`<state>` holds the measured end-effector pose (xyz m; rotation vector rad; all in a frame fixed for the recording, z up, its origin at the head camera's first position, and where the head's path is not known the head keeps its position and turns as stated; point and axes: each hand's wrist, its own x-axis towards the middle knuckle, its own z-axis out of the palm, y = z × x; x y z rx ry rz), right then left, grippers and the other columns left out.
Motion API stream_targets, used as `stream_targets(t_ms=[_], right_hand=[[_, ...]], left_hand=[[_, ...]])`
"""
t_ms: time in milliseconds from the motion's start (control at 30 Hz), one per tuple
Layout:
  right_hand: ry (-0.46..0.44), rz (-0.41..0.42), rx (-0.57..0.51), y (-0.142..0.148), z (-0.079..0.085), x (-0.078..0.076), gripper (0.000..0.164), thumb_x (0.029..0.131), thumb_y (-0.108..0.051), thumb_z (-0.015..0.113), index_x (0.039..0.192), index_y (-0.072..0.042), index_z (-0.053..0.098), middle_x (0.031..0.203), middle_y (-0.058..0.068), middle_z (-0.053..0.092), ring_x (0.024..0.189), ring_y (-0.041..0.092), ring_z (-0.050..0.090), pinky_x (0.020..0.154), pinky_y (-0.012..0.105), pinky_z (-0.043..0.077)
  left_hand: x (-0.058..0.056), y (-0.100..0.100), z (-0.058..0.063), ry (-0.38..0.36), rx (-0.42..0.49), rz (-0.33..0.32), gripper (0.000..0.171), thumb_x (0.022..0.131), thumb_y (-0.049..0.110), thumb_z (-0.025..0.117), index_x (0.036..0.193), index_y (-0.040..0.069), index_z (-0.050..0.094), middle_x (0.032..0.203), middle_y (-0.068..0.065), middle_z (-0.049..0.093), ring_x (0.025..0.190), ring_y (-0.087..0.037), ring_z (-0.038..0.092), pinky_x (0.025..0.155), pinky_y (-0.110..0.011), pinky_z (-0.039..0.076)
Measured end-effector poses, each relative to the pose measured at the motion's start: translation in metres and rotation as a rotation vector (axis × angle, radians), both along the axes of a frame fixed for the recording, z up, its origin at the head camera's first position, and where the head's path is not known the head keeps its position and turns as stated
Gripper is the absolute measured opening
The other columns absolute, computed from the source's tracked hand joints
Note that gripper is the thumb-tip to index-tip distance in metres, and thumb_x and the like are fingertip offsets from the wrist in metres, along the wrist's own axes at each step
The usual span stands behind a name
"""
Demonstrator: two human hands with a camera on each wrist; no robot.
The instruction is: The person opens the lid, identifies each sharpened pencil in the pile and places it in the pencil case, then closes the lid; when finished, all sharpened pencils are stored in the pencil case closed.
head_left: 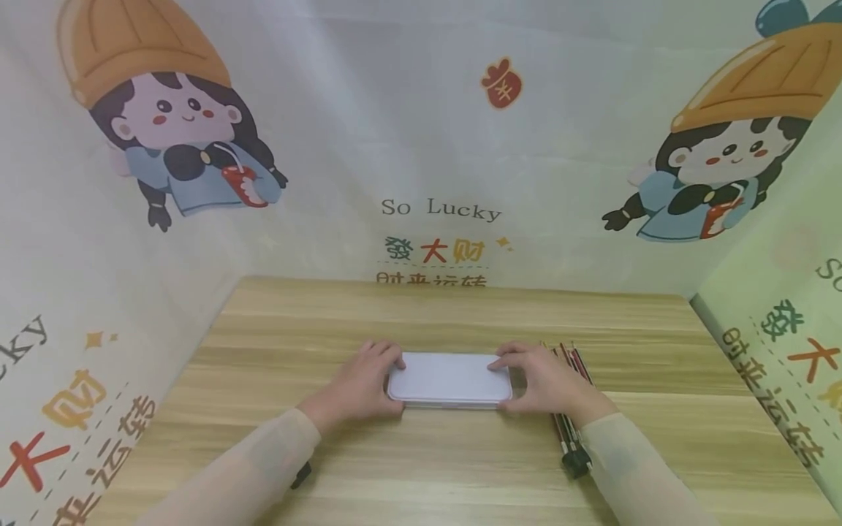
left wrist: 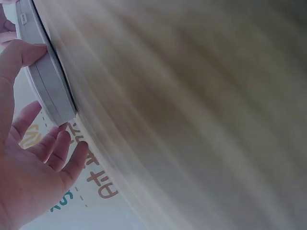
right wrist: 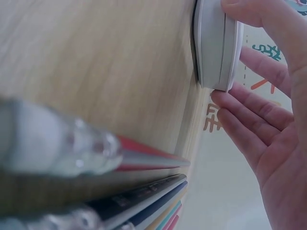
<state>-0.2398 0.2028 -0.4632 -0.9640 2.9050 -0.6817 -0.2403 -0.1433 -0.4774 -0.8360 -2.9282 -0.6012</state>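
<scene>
A long white pencil case with rounded corners lies flat on the wooden table, its long side facing me. My left hand grips its left end, thumb at the front side and forefinger over the top edge. At the other end, my right hand holds it the same way. A seam runs round the side of the case in the right wrist view, and a small clasp shows on its front in the left wrist view. The other fingers of each hand reach round the ends.
Several pencils or pens lie under the right wrist, with a black piece at their near end. A small black object is partly hidden by the left sleeve. Printed cloth stands behind the table.
</scene>
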Motion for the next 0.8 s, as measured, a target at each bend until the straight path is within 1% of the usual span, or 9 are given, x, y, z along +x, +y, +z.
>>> stream_targets(t_ms=[167, 367, 600, 800], right_hand=[[0.009, 0.016, -0.006, 0.001, 0.002, -0.0016, 0.06, 0.07, -0.037, 0.092, 0.122, -0.013, 0.076, 0.138, 0.013, 0.065, 0.128, 0.037, 0.061, 0.11, 0.055, 0.05], [-0.011, 0.02, 0.003, 0.0014, 0.0024, -0.0027, 0.06, 0.07, -0.038, 0.091, 0.122, -0.013, 0.076, 0.137, 0.014, 0.065, 0.127, 0.037, 0.061, 0.11, 0.055, 0.05], [0.001, 0.025, -0.001, 0.0018, 0.002, -0.0036, 0.059, 0.068, -0.037, 0.092, 0.12, -0.012, 0.077, 0.135, 0.015, 0.066, 0.125, 0.037, 0.063, 0.108, 0.054, 0.052], [0.008, 0.03, -0.001, 0.0011, 0.0018, -0.0056, 0.059, 0.068, -0.038, 0.092, 0.119, -0.013, 0.078, 0.135, 0.014, 0.067, 0.124, 0.036, 0.063, 0.107, 0.054, 0.053]], left_hand=[[-0.0029, 0.0004, 0.0007, -0.003, 0.007, 0.005, 0.057, 0.063, 0.034, 0.091, 0.108, 0.012, 0.064, 0.128, -0.007, 0.064, 0.11, -0.024, 0.052, 0.093, -0.038, 0.053], [-0.0031, 0.0002, -0.0018, -0.013, 0.012, 0.011, 0.059, 0.062, 0.036, 0.092, 0.109, 0.013, 0.064, 0.127, -0.005, 0.065, 0.11, -0.024, 0.051, 0.093, -0.037, 0.052], [-0.0022, -0.001, -0.0053, -0.024, 0.062, 0.027, 0.061, 0.061, 0.034, 0.093, 0.11, 0.014, 0.063, 0.126, -0.004, 0.066, 0.11, -0.024, 0.051, 0.096, -0.038, 0.051], [-0.0023, -0.0024, -0.0056, -0.04, 0.091, 0.033, 0.062, 0.06, 0.032, 0.094, 0.11, 0.014, 0.063, 0.125, -0.004, 0.066, 0.112, -0.025, 0.052, 0.098, -0.039, 0.052]])
